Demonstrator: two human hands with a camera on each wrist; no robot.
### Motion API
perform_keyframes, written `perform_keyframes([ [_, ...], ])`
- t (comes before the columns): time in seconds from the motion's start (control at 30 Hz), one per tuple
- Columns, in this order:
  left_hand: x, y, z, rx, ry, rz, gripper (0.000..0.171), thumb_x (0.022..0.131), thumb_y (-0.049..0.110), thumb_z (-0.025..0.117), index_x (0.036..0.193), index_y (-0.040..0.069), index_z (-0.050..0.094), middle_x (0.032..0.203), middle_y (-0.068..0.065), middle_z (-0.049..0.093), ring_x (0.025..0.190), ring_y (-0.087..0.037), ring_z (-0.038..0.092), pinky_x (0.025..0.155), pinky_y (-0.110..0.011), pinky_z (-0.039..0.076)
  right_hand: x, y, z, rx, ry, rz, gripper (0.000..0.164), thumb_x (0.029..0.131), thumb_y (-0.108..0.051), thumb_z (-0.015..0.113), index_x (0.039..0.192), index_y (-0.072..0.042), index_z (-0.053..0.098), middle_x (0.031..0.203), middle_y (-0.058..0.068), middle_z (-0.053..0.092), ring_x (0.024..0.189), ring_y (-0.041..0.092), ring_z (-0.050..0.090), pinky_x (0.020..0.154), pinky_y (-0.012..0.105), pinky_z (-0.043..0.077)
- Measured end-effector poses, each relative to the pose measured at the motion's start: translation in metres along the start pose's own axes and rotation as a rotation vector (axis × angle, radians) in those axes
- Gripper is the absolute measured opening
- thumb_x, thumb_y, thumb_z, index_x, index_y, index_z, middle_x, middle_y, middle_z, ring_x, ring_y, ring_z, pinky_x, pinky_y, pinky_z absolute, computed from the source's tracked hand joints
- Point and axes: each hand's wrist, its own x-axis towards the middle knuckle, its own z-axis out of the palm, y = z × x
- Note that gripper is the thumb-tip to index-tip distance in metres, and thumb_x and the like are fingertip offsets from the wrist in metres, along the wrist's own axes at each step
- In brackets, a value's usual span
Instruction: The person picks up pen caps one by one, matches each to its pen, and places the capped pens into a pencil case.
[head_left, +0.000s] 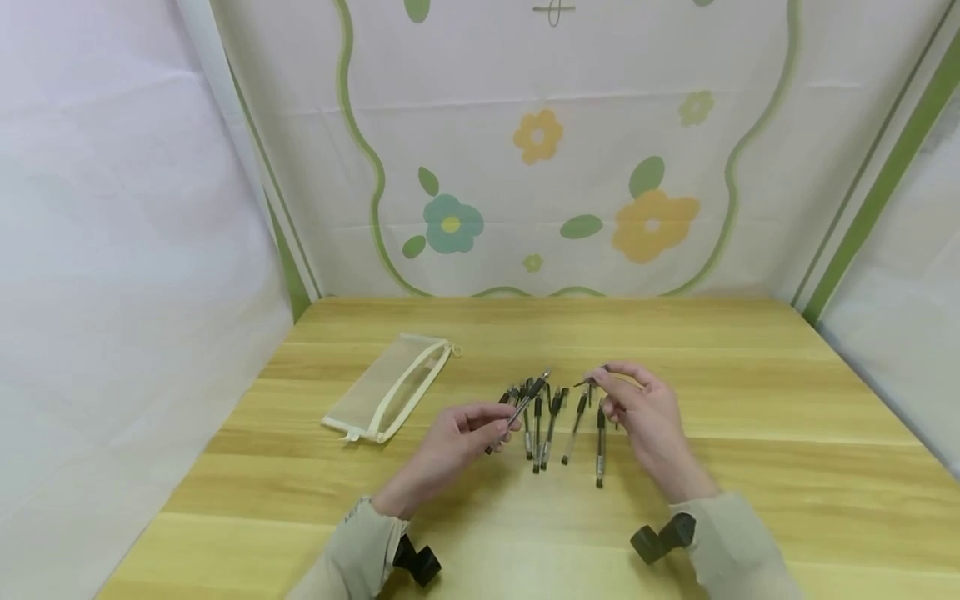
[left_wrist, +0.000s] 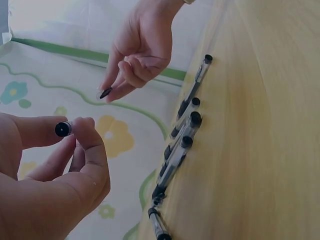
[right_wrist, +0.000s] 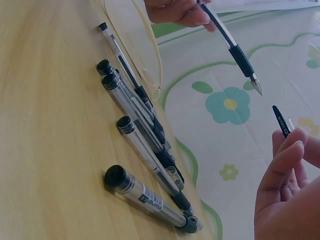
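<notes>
My left hand (head_left: pixel 463 435) pinches a clear-barrelled gel pen (right_wrist: pixel 225 37) with a black grip, held above the table. Its metal tip is bare and points away from that hand, toward my right hand. Between thumb and fingertips, my right hand (head_left: pixel 643 410) holds a pen cap (right_wrist: pixel 281 121) with a black clip, a short gap from the bare tip. Beneath and between the hands, several similar pens (head_left: pixel 537 433) lie side by side on the wooden table (head_left: pixel 525 542). One pen (head_left: pixel 600 450) lies slightly apart, nearest my right hand.
A cream mesh zip pouch (head_left: pixel 367 392) lies flat to the left of the pens. Behind the table hangs a white cloth (head_left: pixel 480 150) with printed flowers, and white side panels (head_left: pixel 112 250) flank it. Black wrist mounts (head_left: pixel 417 563) sit at both sleeves.
</notes>
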Motion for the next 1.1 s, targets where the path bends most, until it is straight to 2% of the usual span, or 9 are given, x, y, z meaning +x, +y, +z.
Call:
perform_keyframes([
  [0.13,0.002,-0.001,-0.004,0.010,-0.005,0.008,0.033,0.097,0.013,0.064,0.126,-0.002,0.062,0.121,-0.022,0.063,0.102,-0.040,0.059,0.086,-0.039,0.054,0.003,0.000,0.002,-0.023,-0.012,0.014,0.048,0.086,-0.017,0.078,0.123,0.003,0.054,0.102,0.007,0.073,0.057,0.009,0.056,0.052,0.018,0.049],
  [0.4,0.006,-0.002,-0.005,0.051,-0.013,-0.003,0.026,0.096,0.013,0.065,0.121,0.005,0.068,0.116,-0.021,0.066,0.105,-0.046,0.058,0.085,-0.039,0.055,0.005,0.002,0.008,-0.029,0.011,0.046,0.037,0.085,-0.016,0.079,0.115,-0.003,0.061,0.098,0.006,0.073,0.055,0.010,0.056,0.051,0.019,0.050],
  [0.6,0.007,-0.001,-0.006,0.047,-0.036,0.014,0.026,0.096,0.011,0.064,0.121,0.005,0.068,0.116,-0.024,0.065,0.104,-0.046,0.059,0.081,-0.031,0.056,0.008,0.005,0.012,-0.053,0.006,0.052,0.041,0.084,-0.016,0.080,0.117,0.000,0.060,0.098,0.008,0.073,0.054,0.010,0.056,0.050,0.018,0.049],
  [0.87,0.006,-0.003,-0.006,0.086,-0.042,0.003,0.024,0.096,0.014,0.065,0.119,0.008,0.071,0.112,-0.022,0.067,0.099,-0.044,0.059,0.080,-0.036,0.056,0.004,0.009,0.017,-0.133,-0.013,0.054,0.039,0.086,-0.017,0.078,0.118,-0.001,0.060,0.095,0.009,0.072,0.056,0.010,0.056,0.054,0.020,0.051],
  [1.0,0.005,-0.004,-0.004,0.089,-0.034,-0.007,0.023,0.096,0.014,0.065,0.118,0.009,0.071,0.111,-0.023,0.067,0.099,-0.044,0.059,0.078,-0.032,0.056,0.000,0.011,0.017,-0.148,-0.010,0.056,0.038,0.086,-0.015,0.077,0.117,-0.001,0.060,0.095,0.009,0.072,0.056,0.010,0.055,0.055,0.020,0.051],
  [1.1,0.003,-0.004,-0.002,0.074,-0.029,-0.016,0.023,0.096,0.013,0.065,0.118,0.008,0.070,0.111,-0.024,0.067,0.099,-0.040,0.060,0.076,-0.029,0.055,-0.002,0.014,0.018,-0.161,-0.042,0.055,0.040,0.086,-0.015,0.078,0.118,0.001,0.059,0.097,0.012,0.071,0.057,0.011,0.056,0.055,0.020,0.051],
])
